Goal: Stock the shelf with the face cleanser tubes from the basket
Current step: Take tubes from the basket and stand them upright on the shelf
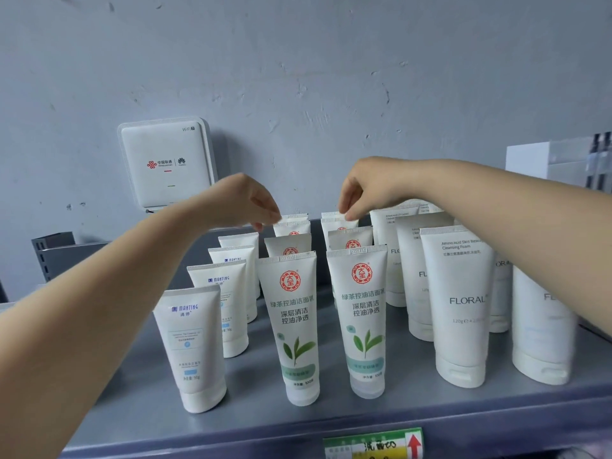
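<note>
Face cleanser tubes stand cap-down in rows on the grey metal shelf [251, 415]. Two rows of green-leaf tubes fill the middle, fronted by one tube [291, 326] and another [362, 316]. My left hand [245, 202] reaches to the back of the left green row and pinches the crimped top of the rearmost tube [295, 217]. Over the right green row, my right hand [367, 187] pinches the top of its rearmost tube [332, 216]. Both tubes stand upright among their rows. No basket is in view.
White Manting tubes [193, 346] line up on the left, taller Floral tubes [462, 303] on the right. A white WiFi router [165, 164] leans on the grey wall behind. A white box [559, 160] stands far right. A green price label [372, 443] marks the shelf's front edge.
</note>
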Action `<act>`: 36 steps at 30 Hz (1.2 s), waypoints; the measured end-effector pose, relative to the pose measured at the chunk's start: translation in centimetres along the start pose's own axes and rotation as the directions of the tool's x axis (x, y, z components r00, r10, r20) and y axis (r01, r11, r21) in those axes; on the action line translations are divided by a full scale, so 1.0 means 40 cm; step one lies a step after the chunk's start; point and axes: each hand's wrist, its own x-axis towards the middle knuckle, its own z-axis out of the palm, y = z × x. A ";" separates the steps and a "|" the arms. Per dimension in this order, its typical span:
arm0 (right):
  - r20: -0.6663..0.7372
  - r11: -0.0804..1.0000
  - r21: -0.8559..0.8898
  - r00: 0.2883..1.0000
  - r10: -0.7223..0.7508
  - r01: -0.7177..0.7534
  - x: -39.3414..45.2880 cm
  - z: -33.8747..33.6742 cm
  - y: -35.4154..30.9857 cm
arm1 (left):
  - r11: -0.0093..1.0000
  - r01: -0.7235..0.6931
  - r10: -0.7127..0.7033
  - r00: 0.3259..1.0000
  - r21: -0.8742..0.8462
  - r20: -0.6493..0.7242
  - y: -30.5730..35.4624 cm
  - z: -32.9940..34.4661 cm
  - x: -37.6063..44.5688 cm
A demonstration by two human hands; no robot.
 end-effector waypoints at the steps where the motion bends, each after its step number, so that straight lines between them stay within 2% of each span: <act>1: -0.026 1.000 -0.010 1.000 0.010 -0.010 0.004 -0.009 0.006 | 1.000 0.011 -0.011 0.999 -0.004 -0.044 -0.002 -0.013 0.006; 3: -0.037 0.999 -0.039 0.999 0.035 -0.036 0.015 -0.021 0.019 | 1.000 0.017 -0.015 0.997 0.023 -0.081 -0.005 -0.031 0.020; 7: 0.024 0.995 -0.078 0.998 0.063 -0.061 0.042 -0.030 0.036 | 0.995 0.023 -0.019 0.999 0.099 -0.035 -0.006 -0.030 0.047; 15: 0.190 0.974 -0.221 0.978 0.087 -0.044 0.111 -0.001 0.038 | 0.973 -0.031 -0.004 0.989 0.227 0.148 -0.014 0.030 0.113; 22: 0.308 0.978 -0.206 0.948 0.083 -0.019 0.158 0.033 0.040 | 0.971 -0.055 -0.008 0.966 0.234 0.259 -0.033 0.067 0.158; 30: 0.294 0.949 -0.312 0.954 0.060 0.036 0.194 0.064 0.042 | 0.981 -0.085 0.023 0.942 0.174 0.334 -0.044 0.088 0.184; 36: 0.316 0.965 -0.258 0.948 0.040 0.045 0.192 0.060 0.044 | 0.987 -0.097 0.042 0.925 0.128 0.377 -0.040 0.077 0.186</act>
